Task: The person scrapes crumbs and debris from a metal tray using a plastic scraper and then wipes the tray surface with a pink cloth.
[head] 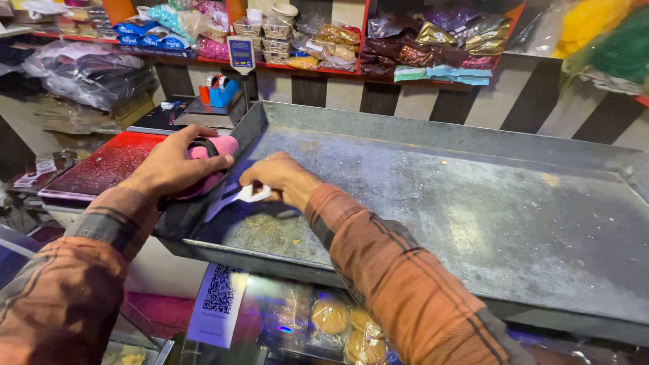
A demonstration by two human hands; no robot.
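Note:
My left hand (174,164) grips a pink, rounded object with a black band (215,150) at the left rim of a large grey metal tray (433,203). My right hand (280,179) holds a small white-handled scraper (238,196) with a flat metal blade, pressed low on the tray's near-left corner. Fine yellowish crumbs (270,230) lie on the tray just in front of the blade. Both arms wear orange checked sleeves.
A red board (111,165) lies left of the tray. Shelves of packaged snacks (405,40) run along the back wall, with a blue tape dispenser (220,91) below. A glass case under the tray holds round biscuits (338,321), with a white card stuck on its front (216,301).

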